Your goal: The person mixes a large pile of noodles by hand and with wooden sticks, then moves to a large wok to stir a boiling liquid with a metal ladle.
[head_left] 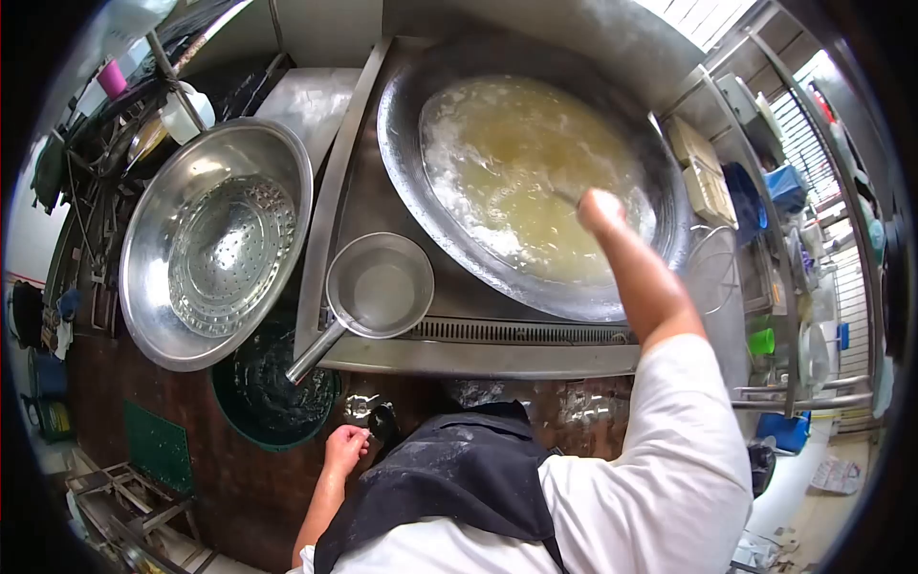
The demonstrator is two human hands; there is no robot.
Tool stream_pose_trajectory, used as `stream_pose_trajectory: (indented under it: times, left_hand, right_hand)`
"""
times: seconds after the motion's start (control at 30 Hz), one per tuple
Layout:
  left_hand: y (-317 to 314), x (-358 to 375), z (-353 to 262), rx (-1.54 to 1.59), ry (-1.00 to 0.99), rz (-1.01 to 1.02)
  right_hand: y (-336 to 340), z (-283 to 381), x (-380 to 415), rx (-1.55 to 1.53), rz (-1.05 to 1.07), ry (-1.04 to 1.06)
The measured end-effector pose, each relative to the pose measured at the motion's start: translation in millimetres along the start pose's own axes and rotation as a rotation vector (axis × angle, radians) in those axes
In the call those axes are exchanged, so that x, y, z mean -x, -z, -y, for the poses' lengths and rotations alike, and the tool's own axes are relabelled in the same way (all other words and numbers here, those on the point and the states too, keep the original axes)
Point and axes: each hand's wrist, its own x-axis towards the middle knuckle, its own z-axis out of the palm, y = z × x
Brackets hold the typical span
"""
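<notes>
A very large metal wok [411, 182] holds cloudy yellowish liquid [516, 172] with white foam at its sides. Over the liquid, right of its middle, my right hand [601, 210] is closed round something thin and dark that reaches down to the surface; I cannot make out what it is. My left hand [346, 448] hangs low beside my black apron [440, 478], its fingers curled together; whether they hold anything small is unclear. A metal ladle or pan [381, 287] with a cylindrical handle, some liquid in its bowl, rests on the stove's front left corner.
A big metal colander [153, 258] stands left of the stove, above a dark green tub [277, 435] with liquid on the floor. Metal shelving [779, 220] with containers lines the right side. A green mat [158, 447] lies on the brown floor at the left.
</notes>
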Motion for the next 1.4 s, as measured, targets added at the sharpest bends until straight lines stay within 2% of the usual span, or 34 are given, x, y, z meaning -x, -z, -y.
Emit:
stream_pose_trajectory:
  times: [0.1,0.17,0.23,0.37,0.5,0.57,0.73,0.83,0.9,1.1,1.13,1.17,1.2,1.23,1.3,1.33,1.37,1.4]
  left_hand:
    - [0.5,-1.1,-16.5,-0.003,-0.212,0.085]
    - [4.1,-15.8,-34.1,-0.127,-0.335,0.125]
    - [5.2,-32.7,-57.0,-0.202,-0.596,0.1]
    - [8.5,-63.2,-97.9,-0.064,-0.63,0.21]
    - [10.9,-82.9,-110.5,-0.055,-0.6,0.249]
    - [7.0,-95.4,-104.6,-0.026,-0.597,0.239]
    - [12.7,-107.3,-95.4,-0.07,-0.413,0.248]
    - [8.9,-107.7,-94.6,-0.079,-0.38,0.195]
    - [9.0,-103.3,-101.9,-0.028,-0.246,0.195]
    - [3.8,-101.1,-98.1,-0.029,-0.195,0.115]
    - [1.3,-101.4,-97.3,0.049,-0.158,0.119]
    - [0.5,-105.8,-99.8,0.129,-0.134,0.114]
    - [-0.8,-108.9,-98.0,0.127,-0.239,0.119]
    - [-2.0,-113.7,-91.2,0.12,-0.231,0.114]
    - [0.9,-124.5,-77.5,-0.396,-0.908,-0.035]
    - [-5.5,-116.2,-90.6,0.125,-0.427,0.073]
    - [-2.4,-117.1,-95.6,0.128,-0.444,0.081]
    - [0.7,-118.1,-95.9,0.078,-0.338,0.123]
  right_hand:
    - [-11.1,-9.2,71.7,0.025,0.005,0.071]
    - [23.5,-7.3,120.9,0.047,0.043,0.116]
    - [56.4,-9.4,163.6,0.061,0.03,0.113]
    - [106.6,-3.7,228.9,0.035,0.113,0.18]
    - [101.9,7.1,251.1,0.042,0.117,0.233]
    - [86.2,13.2,238.1,0.114,0.17,0.235]
    - [70.0,36.4,192.9,0.084,0.167,0.213]
    - [52.9,41.0,110.3,0.106,0.21,0.212]
    - [36.8,45.4,43.7,0.105,0.174,0.058]
    - [11.4,58.4,-112.2,0.057,0.115,-0.047]
    - [-3.8,56.7,-128.3,-0.009,0.063,-0.089]
    - [-24.4,52.0,-136.7,-0.082,-0.093,-0.073]
    - [-27.5,53.1,-142.7,-0.103,-0.122,-0.087]
    - [-36.9,51.3,-140.8,-0.117,-0.133,-0.109]
    - [-8.0,45.5,-109.4,-0.085,-0.057,-0.025]
    - [8.3,39.5,-93.4,-0.055,-0.022,0.011]
    - [26.7,33.0,-75.3,-0.053,-0.039,0.001]
    - [44.5,26.6,-53.5,-0.017,-0.035,0.045]
